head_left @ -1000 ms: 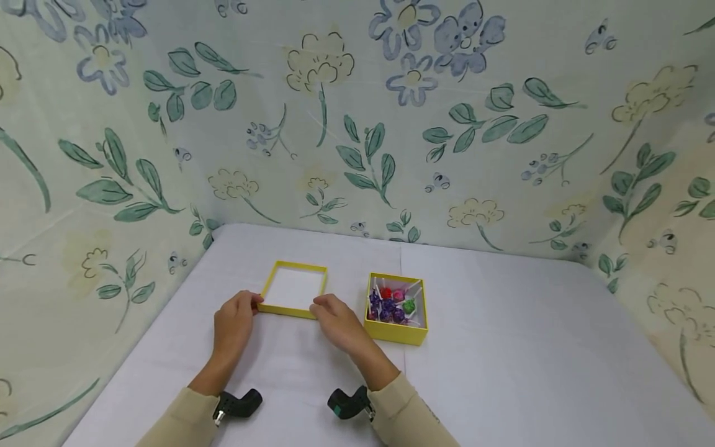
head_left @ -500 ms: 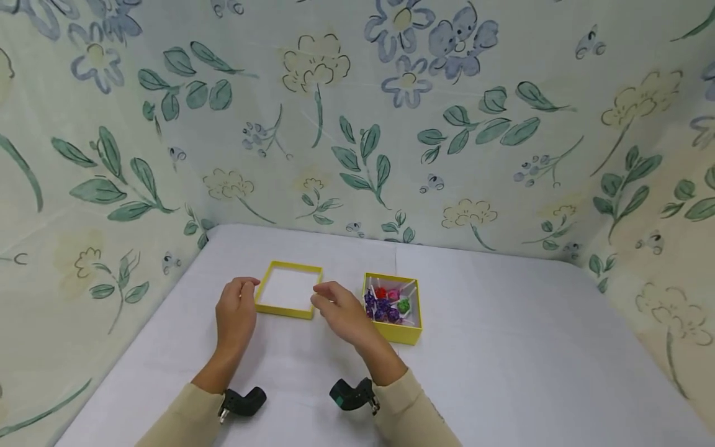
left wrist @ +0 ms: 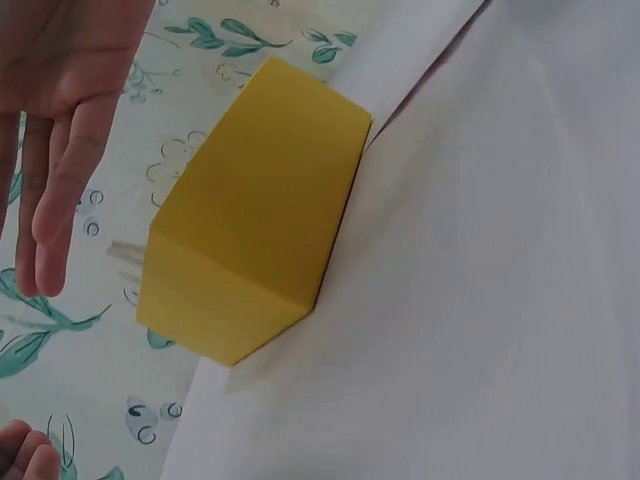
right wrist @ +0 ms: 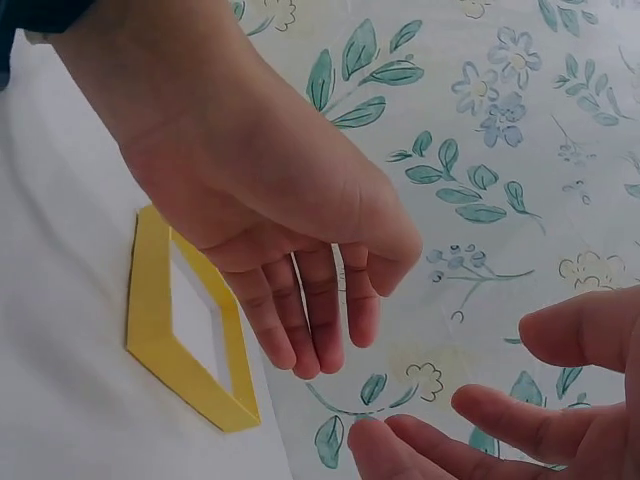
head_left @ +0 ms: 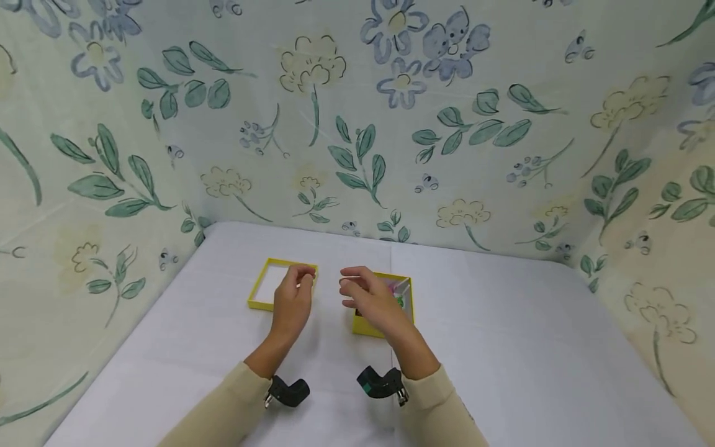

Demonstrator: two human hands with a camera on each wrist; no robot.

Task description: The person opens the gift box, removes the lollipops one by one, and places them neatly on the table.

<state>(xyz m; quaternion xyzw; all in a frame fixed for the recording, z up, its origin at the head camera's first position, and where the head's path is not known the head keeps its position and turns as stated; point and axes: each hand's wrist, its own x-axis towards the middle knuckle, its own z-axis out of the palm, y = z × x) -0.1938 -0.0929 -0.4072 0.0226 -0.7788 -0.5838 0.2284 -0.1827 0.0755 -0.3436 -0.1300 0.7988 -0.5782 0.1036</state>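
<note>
Floral backdrop [head_left: 279, 124]; yellow box [head_left: 366, 326] partly behind right grip [head_left: 374, 301], slack, empty; left grip [head_left: 292, 304] likewise.

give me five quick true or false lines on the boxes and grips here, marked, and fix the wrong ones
1. White sticks poke above the rim of the yellow box. True.
2. The box is closed. False: it stands open, with the shallow yellow lid off to its left.
3. In the head view, the right grip hides part of the box. True.
4. The left grip holds a stick. False: it holds nothing.
5. The tabletop is white. True.
</note>
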